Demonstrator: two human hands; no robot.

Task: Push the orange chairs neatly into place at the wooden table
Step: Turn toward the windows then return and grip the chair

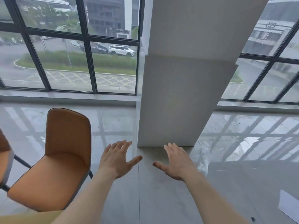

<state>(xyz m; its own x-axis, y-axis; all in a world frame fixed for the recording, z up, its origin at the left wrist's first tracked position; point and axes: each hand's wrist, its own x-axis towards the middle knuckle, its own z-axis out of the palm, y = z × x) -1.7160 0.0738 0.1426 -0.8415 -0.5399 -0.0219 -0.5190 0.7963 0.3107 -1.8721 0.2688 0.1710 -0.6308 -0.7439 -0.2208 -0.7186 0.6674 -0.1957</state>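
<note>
An orange chair [53,160] with a dark metal frame stands at the lower left, its seat facing me. A second orange chair [4,152] shows only partly at the left edge. A strip of the wooden table [29,217] appears at the bottom left corner, below the chair seat. My left hand [117,159] hovers open, fingers spread, just right of the first chair and not touching it. My right hand [175,160] is also open with fingers spread, over the floor in front of the pillar.
A wide white pillar [178,94] rises straight ahead, its base near my hands. Tall dark-framed windows [72,46] run along the far wall. The glossy tiled floor [242,175] stretches to the right. A white sheet [289,206] lies at the lower right.
</note>
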